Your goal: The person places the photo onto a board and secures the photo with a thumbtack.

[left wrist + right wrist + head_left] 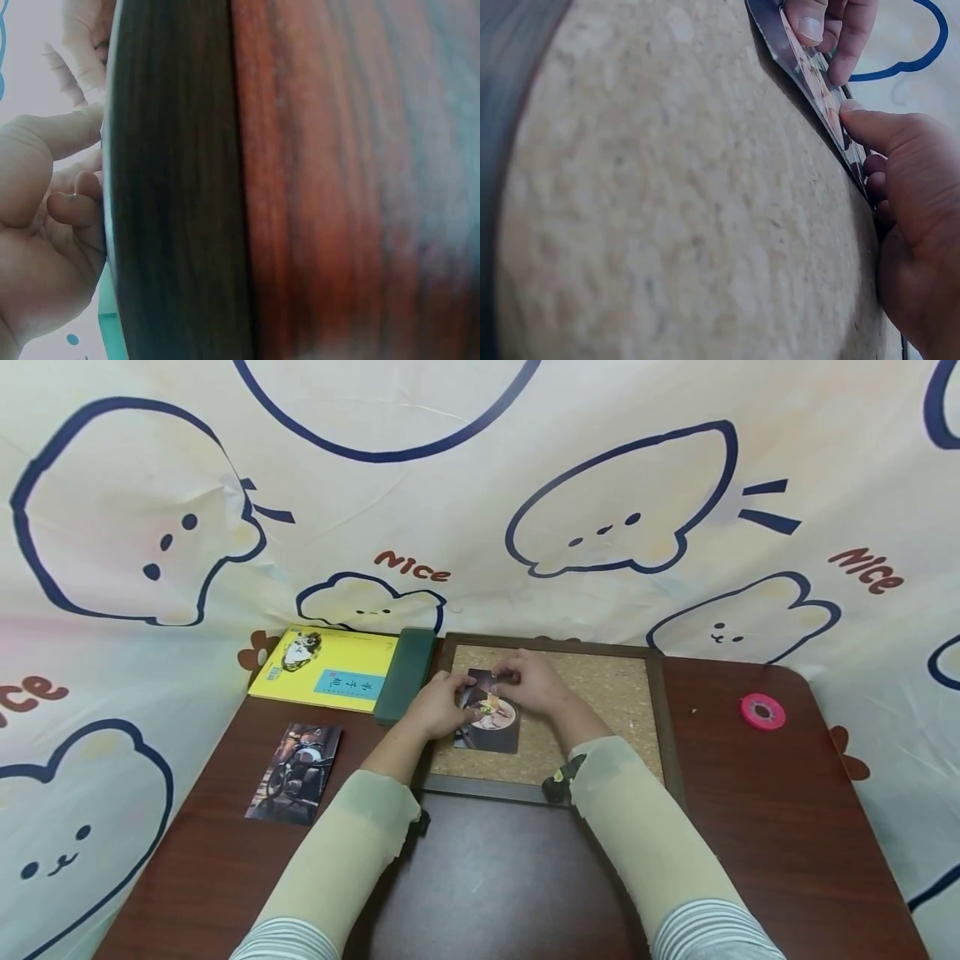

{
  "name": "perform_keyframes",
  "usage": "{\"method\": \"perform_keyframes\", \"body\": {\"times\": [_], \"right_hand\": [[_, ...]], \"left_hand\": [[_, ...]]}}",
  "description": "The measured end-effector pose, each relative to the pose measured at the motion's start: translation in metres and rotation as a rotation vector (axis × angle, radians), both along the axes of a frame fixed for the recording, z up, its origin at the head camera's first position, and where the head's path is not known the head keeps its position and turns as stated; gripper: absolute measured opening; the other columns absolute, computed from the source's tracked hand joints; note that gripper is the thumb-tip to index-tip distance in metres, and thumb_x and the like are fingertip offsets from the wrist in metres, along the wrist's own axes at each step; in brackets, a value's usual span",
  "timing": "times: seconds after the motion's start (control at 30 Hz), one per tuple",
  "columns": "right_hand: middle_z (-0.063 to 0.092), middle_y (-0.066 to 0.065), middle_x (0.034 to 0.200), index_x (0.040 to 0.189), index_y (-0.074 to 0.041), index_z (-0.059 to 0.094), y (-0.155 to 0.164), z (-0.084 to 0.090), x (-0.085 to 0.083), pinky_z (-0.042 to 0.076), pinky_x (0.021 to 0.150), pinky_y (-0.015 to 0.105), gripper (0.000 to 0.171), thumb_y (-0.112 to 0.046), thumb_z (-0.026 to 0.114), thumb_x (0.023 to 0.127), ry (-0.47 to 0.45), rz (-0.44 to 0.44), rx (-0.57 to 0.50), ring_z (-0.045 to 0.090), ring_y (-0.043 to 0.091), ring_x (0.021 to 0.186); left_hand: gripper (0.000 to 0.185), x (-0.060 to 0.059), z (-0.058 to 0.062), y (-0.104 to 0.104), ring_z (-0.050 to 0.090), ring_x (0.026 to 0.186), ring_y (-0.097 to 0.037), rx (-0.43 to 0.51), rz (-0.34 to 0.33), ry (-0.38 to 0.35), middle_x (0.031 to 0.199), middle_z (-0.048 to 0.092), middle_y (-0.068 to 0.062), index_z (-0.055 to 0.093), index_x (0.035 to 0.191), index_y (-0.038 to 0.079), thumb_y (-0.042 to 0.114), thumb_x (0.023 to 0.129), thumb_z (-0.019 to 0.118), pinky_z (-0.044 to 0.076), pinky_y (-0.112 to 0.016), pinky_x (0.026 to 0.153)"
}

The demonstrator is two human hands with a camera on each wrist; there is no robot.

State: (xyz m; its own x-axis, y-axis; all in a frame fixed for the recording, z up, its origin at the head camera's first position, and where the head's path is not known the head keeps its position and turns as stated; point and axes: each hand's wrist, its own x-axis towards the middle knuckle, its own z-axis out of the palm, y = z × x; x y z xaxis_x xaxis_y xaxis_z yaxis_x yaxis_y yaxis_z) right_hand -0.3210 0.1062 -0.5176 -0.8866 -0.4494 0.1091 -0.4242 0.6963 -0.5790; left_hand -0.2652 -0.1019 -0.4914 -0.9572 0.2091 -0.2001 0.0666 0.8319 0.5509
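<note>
The bowl photo [497,720] lay over the left part of the cork board [592,718]. The left hand [438,703] pinched its left side, thumb on top; the right hand [536,681] pinched it near the upper right corner, fingers curled. Left of the board lay a green case [407,675], a yellow book [337,664] and 1 motorbike photo [295,772]; well to the right sat a pink tape roll [752,712]
</note>
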Motion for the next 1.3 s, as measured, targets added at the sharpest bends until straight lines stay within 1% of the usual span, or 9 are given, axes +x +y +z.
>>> {"method": "perform_keyframes", "body": {"times": [0.1, 0.3, 0.43, 0.6, 0.97, 1.17, 1.3], "right_hand": [[0.060, -0.003, 0.108, 0.110, -0.020, 0.071, -0.0007, -0.0001, -0.0001, 0.046, 0.079, 0.033, 0.031, -0.036, 0.074, 0.084, -0.008, -0.003, 0.000, 0.054, 0.014, 0.090], [0.058, -0.002, 0.112, 0.112, -0.019, 0.071, -0.0018, 0.0012, 0.0008, 0.047, 0.083, 0.034, 0.032, -0.035, 0.073, 0.085, -0.029, -0.008, 0.015, 0.055, 0.016, 0.096], [0.058, 0.000, 0.113, 0.114, -0.017, 0.070, -0.0021, 0.0020, 0.0014, 0.046, 0.087, 0.036, 0.034, -0.035, 0.073, 0.085, -0.046, -0.012, 0.019, 0.055, 0.018, 0.099], [0.057, 0.001, 0.116, 0.116, -0.017, 0.070, -0.0037, 0.0021, 0.0013, 0.045, 0.091, 0.037, 0.036, -0.037, 0.071, 0.086, -0.055, -0.014, 0.055, 0.054, 0.018, 0.103], [0.056, 0.006, 0.119, 0.118, -0.013, 0.068, -0.0042, 0.0092, 0.0024, 0.044, 0.095, 0.040, 0.037, -0.033, 0.070, 0.088, -0.081, 0.004, 0.092, 0.054, 0.022, 0.108], [0.055, 0.005, 0.120, 0.120, -0.014, 0.067, -0.0049, 0.0082, 0.0041, 0.043, 0.097, 0.040, 0.036, -0.032, 0.069, 0.088, -0.083, -0.007, 0.093, 0.053, 0.022, 0.110], [0.055, 0.003, 0.120, 0.121, -0.016, 0.066, -0.0060, 0.0064, 0.0052, 0.042, 0.098, 0.040, 0.038, -0.034, 0.068, 0.088, -0.077, -0.019, 0.089, 0.052, 0.022, 0.111]], "left_hand": [[0.060, 0.0000, 0.0004, 0.0000, 0.051, 0.097, -0.023, 0.002, -0.001, 0.002, 0.113, 0.048, -0.003, 0.055, 0.134, 0.022, 0.040, 0.081, 0.077, 0.047, -0.042, 0.085], [0.061, -0.0013, -0.0020, -0.0014, 0.051, 0.098, -0.022, 0.008, -0.009, 0.009, 0.114, 0.049, -0.004, 0.055, 0.134, 0.021, 0.041, 0.081, 0.076, 0.047, -0.042, 0.086], [0.062, -0.0019, -0.0033, -0.0011, 0.051, 0.099, -0.022, 0.010, -0.002, 0.002, 0.116, 0.049, -0.003, 0.055, 0.135, 0.022, 0.041, 0.080, 0.077, 0.047, -0.043, 0.088], [0.062, -0.0020, -0.0035, -0.0007, 0.051, 0.100, -0.022, 0.008, 0.007, 0.008, 0.116, 0.049, -0.004, 0.055, 0.135, 0.021, 0.040, 0.080, 0.077, 0.047, -0.044, 0.089], [0.061, -0.0032, -0.0054, 0.0000, 0.051, 0.101, -0.022, 0.021, 0.014, 0.003, 0.117, 0.049, -0.003, 0.056, 0.133, 0.023, 0.041, 0.079, 0.078, 0.047, -0.044, 0.089], [0.061, -0.0036, -0.0058, -0.0018, 0.051, 0.101, -0.023, 0.020, 0.001, -0.005, 0.116, 0.049, -0.003, 0.056, 0.133, 0.023, 0.039, 0.079, 0.079, 0.047, -0.044, 0.089], [0.065, -0.0042, -0.0062, -0.0033, 0.051, 0.103, -0.023, 0.022, 0.001, -0.008, 0.118, 0.049, -0.004, 0.055, 0.134, 0.023, 0.039, 0.077, 0.081, 0.046, -0.044, 0.091]]}}
